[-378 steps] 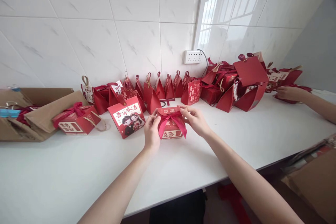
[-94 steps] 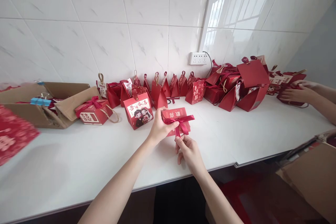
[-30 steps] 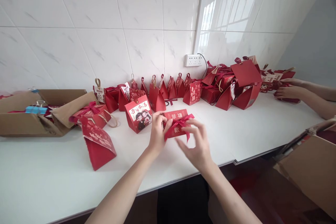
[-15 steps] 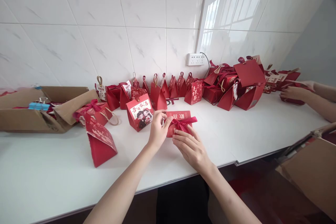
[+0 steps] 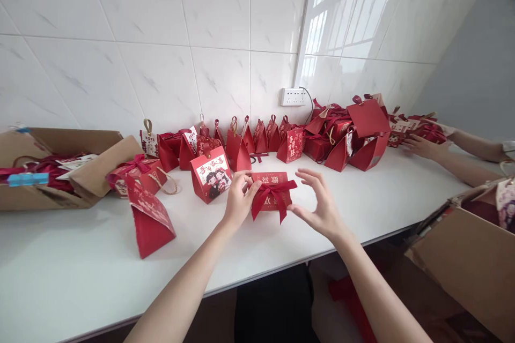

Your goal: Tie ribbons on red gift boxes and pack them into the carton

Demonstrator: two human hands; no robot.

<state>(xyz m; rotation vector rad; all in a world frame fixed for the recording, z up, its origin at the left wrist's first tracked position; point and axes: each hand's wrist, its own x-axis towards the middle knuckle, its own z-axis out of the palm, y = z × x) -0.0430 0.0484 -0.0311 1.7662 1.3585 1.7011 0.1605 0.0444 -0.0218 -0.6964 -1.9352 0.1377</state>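
Observation:
A small red gift box (image 5: 263, 177) with pale lettering sits on the white table in front of me. A dark red ribbon (image 5: 274, 191) is tied across it in a bow, both tails spread over the near side. My left hand (image 5: 238, 199) grips the box's left end between thumb and fingers. To the right, my right hand (image 5: 322, 204) is open with fingers spread and curved. Its thumb tip comes close to the box's right edge; whether it touches I cannot tell. A red box with a cartoon couple (image 5: 212, 174) stands just left of my left hand.
Several red wedge-shaped boxes (image 5: 237, 153) line the wall, and one (image 5: 151, 220) stands at front left. Cardboard boxes are at left (image 5: 52, 202) and lower right (image 5: 462, 257). A pile of red boxes (image 5: 341, 134) is at right, near another person's hands (image 5: 426, 146). A socket strip (image 5: 293, 97) hangs behind.
My right hand has come off the bow and opened to the right of the box. The ribbon tails now show fully. My left hand keeps its grip, and the view has shifted slightly.

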